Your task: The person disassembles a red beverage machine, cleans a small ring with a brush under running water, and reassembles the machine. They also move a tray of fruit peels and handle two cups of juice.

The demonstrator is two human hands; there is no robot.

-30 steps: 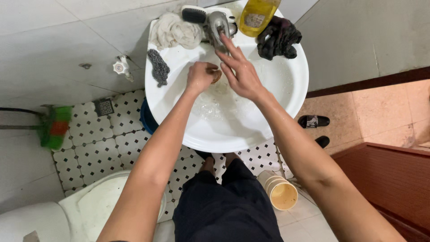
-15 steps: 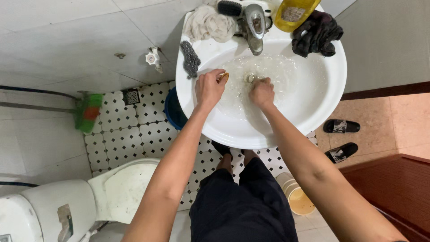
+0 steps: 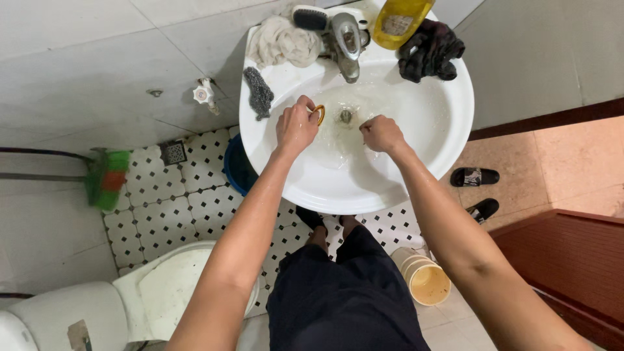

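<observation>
Nearest me, below the sink point(image 3: 312, 195), a stack of pale cups point(image 3: 426, 281) stands on the floor to its lower right, and the toilet point(image 3: 162, 292) sits to its lower left.

In the sink bowl I have both hands working in running water. The left hand point(image 3: 296, 127) is curled at the left of the drain point(image 3: 346, 116), its fingertips pinching a small orange-gold ring point(image 3: 320, 114) that stands just beside the drain. The right hand point(image 3: 382, 133) is balled into a loose fist on the drain's right; I cannot tell whether it holds anything.

I judge this to be the rinsing step. The next move calls for a firm pinch so the ring cannot slip toward the open drain.

On the sink's far rim lie a grey scrubber point(image 3: 260, 92), a beige cloth point(image 3: 281, 40), the faucet point(image 3: 346, 36), a yellow bottle point(image 3: 398, 16) and a dark cloth point(image 3: 429, 49).

Half a second ago the right hand was over the drain; now it has drawn off to the right.
</observation>
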